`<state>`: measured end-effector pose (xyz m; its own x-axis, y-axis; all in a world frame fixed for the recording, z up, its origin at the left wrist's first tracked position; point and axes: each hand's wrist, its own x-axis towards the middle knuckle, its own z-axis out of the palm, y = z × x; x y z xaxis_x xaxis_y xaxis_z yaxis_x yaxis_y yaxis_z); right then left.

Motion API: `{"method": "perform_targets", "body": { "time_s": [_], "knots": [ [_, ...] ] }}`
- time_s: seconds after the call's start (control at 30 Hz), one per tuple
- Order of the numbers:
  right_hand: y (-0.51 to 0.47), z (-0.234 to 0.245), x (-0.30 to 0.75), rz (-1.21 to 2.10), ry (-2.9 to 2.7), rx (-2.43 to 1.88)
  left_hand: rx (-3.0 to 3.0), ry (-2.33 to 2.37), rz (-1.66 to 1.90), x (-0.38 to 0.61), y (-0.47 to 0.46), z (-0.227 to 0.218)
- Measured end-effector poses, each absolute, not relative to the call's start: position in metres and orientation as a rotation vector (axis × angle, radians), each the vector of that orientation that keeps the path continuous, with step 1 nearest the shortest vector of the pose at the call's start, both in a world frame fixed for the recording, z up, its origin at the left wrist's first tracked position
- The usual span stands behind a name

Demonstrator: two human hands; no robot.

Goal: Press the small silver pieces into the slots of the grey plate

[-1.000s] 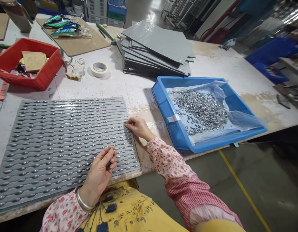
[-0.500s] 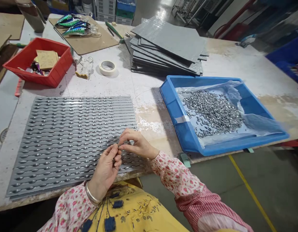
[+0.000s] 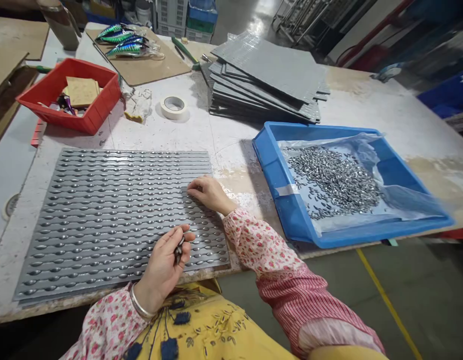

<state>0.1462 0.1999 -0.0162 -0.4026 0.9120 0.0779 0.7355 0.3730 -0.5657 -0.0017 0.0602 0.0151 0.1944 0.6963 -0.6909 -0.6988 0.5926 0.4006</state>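
"Grey, thin and finely grooved, the rectangular board (image 3: 196,161) lies flat on the worn white table (image 3: 196,131). What sits on it?"

"Rows of small silver spindle-shaped metal pieces (image 3: 50,288), lying along the grooves; the far rows stop short of the right edge."

"Can any writing be read?"

"Stuck to the side of the blue rectangular plastic tray (image 3: 274,172) is a short white strip (image 3: 287,190), but any lettering on it is too small to make out. Likewise the pale yellow paper pad (image 3: 81,91) in the red plastic bin (image 3: 106,104)."

"And the left hand (image 3: 164,260)?"

"Low over the board's near edge, palm turned inward, fingers curled round several dark metal pieces (image 3: 178,252). Around the wrist goes a silver bangle (image 3: 140,304)."

"The right hand (image 3: 211,194)?"

"Back of the hand upward, wrist coming in from the right, fingers bent and drawn together over the board's right side. Whether it pinches a piece, one cannot tell."

"Where are the loose ones?"

"Heaped on the pale liner (image 3: 319,227) inside the tray, well to the right of the board."
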Motion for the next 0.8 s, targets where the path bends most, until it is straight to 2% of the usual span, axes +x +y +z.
{"method": "perform_targets", "body": {
  "time_s": [0.27,0.8],
  "knots": [
    [0.2,-0.018,0.14,0.623,-2.239,-1.6,-0.125,0.993,0.973,-0.002,0.066,0.023],
    [0.214,-0.017,0.139,0.694,-2.289,-1.651,-0.185,0.898,1.027,-0.003,0.063,0.027]
  ]
}}
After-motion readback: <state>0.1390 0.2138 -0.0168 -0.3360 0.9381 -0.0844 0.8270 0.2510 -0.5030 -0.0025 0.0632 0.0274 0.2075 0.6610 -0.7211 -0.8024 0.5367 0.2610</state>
